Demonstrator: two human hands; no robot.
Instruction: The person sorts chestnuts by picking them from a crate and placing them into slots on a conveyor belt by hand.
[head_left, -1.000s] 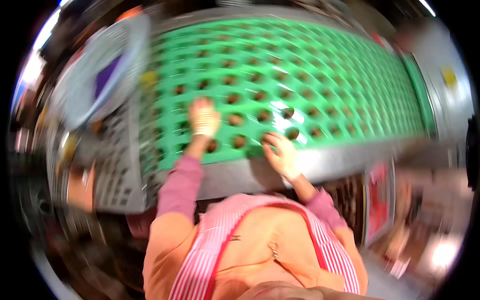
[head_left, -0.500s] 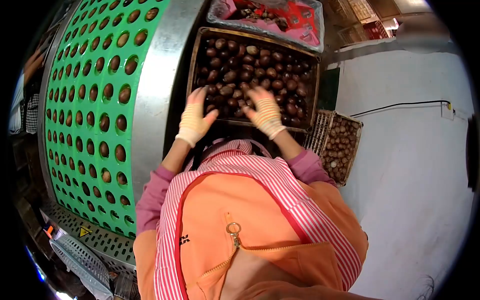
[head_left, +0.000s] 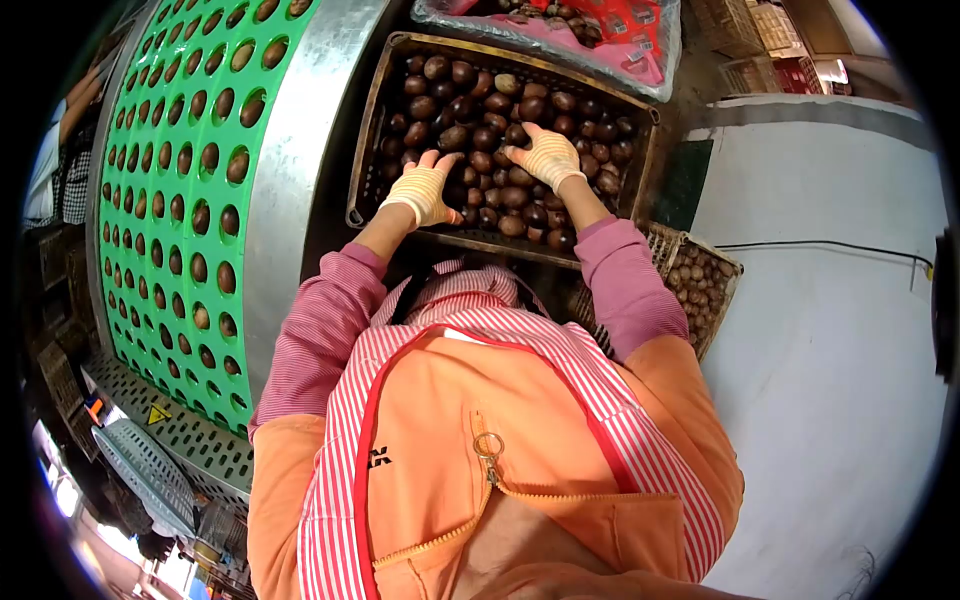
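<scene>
- Left hand [head_left: 420,191] and right hand [head_left: 552,158] are shifted farther over the brown crate [head_left: 485,244].
- Dark round fruits [head_left: 453,138] beneath palms are hidden.
- Fingers are spread apart, laid on fruits.

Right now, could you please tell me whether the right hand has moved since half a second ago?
Yes: the gloved right hand has moved farther inward, away from the brown crate's near rim.

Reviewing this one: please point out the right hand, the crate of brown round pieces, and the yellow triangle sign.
Right hand [head_left: 549,160]: head view, on the back of the hand.
Crate [head_left: 370,130]: head view, on its left-side rim.
Yellow triangle sign [head_left: 158,413]: head view, middle of its face.
</scene>
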